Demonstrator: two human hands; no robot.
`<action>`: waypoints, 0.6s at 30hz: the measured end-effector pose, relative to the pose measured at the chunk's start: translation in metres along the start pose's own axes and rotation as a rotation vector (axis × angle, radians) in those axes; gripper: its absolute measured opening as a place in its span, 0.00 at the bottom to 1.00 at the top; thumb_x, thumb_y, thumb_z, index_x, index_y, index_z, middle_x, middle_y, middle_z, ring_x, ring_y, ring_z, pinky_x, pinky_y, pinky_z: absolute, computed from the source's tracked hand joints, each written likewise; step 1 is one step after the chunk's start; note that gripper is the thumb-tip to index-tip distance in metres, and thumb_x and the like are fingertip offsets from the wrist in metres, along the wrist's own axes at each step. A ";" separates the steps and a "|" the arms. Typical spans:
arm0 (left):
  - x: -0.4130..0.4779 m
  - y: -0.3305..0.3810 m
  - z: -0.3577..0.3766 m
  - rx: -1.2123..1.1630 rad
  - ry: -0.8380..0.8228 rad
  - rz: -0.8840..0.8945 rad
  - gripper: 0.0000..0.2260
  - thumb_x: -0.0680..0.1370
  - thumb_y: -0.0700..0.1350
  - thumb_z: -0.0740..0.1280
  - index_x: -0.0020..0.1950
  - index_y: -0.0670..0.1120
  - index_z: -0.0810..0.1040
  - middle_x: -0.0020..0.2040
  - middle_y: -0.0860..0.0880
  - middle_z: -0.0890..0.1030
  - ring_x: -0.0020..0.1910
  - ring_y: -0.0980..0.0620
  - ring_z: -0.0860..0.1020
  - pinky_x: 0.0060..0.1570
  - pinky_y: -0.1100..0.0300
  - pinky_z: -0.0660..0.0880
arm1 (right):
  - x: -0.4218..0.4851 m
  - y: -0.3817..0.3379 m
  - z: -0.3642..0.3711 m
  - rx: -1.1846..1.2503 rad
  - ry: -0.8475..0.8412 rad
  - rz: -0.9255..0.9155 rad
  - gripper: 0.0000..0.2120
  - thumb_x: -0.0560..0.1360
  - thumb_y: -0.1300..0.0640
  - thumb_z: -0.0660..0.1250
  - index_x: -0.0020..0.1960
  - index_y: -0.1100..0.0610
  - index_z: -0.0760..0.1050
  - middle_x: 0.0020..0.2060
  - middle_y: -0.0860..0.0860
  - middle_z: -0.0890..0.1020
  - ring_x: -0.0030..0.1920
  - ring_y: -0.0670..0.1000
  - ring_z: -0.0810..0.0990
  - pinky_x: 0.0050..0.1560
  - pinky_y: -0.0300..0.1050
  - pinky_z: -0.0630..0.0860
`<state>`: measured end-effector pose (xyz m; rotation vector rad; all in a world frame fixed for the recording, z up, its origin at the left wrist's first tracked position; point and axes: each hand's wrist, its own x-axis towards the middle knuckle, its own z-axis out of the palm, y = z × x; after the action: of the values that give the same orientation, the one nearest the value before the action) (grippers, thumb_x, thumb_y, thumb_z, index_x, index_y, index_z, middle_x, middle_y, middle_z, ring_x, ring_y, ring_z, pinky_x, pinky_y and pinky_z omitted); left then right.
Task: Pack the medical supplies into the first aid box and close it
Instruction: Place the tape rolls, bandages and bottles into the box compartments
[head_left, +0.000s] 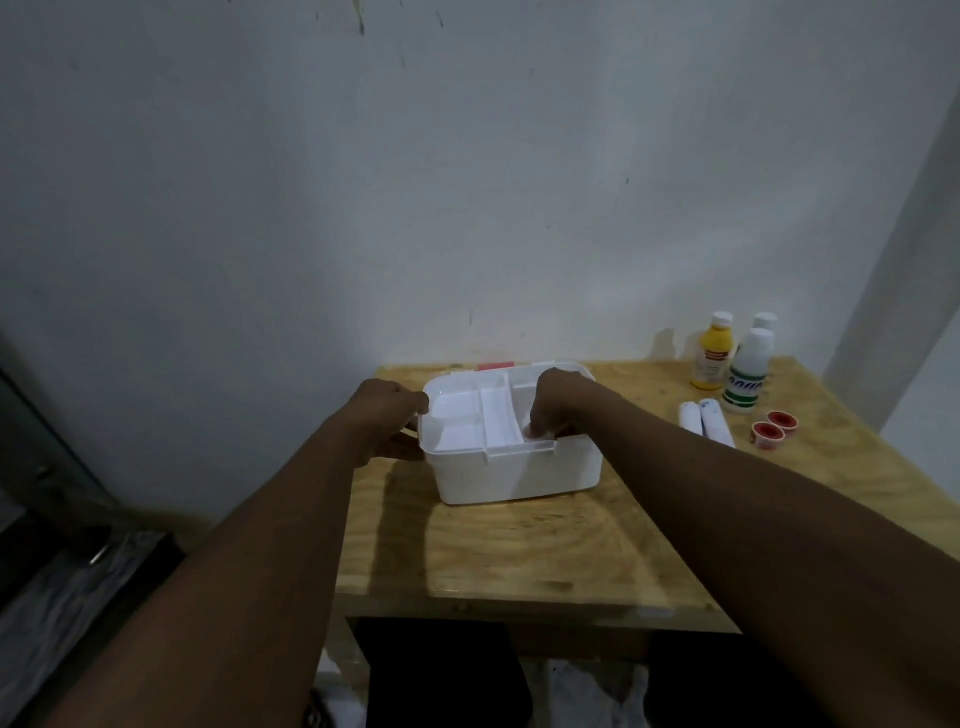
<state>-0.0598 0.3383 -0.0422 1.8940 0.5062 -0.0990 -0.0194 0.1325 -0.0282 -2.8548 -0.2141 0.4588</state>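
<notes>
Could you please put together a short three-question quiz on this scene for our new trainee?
1. True or false: the yellow plastic bottle with a white cap is already inside the open white plastic first aid box.
2. How many small red-centred tape rolls lie on the light wooden table?
3. Where is the right hand? A) on a bottle B) reaching into the divided white tray at the top of the box C) flat on the table

Key
1. False: it stands on the table, to the right of the box.
2. Two.
3. B; the left hand is at the box's left end.
</notes>
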 end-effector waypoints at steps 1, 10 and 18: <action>0.001 0.000 -0.001 0.002 -0.003 -0.001 0.04 0.78 0.38 0.67 0.50 0.36 0.78 0.49 0.36 0.82 0.41 0.37 0.84 0.42 0.47 0.84 | 0.003 -0.001 0.002 -0.022 -0.037 0.005 0.22 0.77 0.54 0.69 0.67 0.65 0.73 0.63 0.58 0.79 0.63 0.56 0.78 0.62 0.45 0.74; 0.000 -0.001 -0.002 -0.025 -0.010 0.010 0.05 0.78 0.36 0.68 0.50 0.35 0.79 0.48 0.36 0.81 0.40 0.36 0.84 0.39 0.47 0.84 | 0.022 -0.003 0.004 -0.010 -0.164 0.083 0.19 0.80 0.60 0.63 0.68 0.66 0.71 0.53 0.57 0.80 0.48 0.52 0.77 0.50 0.44 0.72; 0.000 -0.003 0.000 -0.034 0.024 0.036 0.03 0.78 0.36 0.67 0.48 0.37 0.80 0.50 0.36 0.82 0.42 0.36 0.85 0.40 0.46 0.84 | 0.022 -0.006 0.000 0.064 -0.339 0.057 0.22 0.78 0.66 0.63 0.71 0.67 0.68 0.60 0.62 0.77 0.62 0.60 0.75 0.61 0.53 0.73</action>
<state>-0.0613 0.3394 -0.0444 1.8717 0.4874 -0.0434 0.0002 0.1424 -0.0328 -2.7097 -0.1734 0.9433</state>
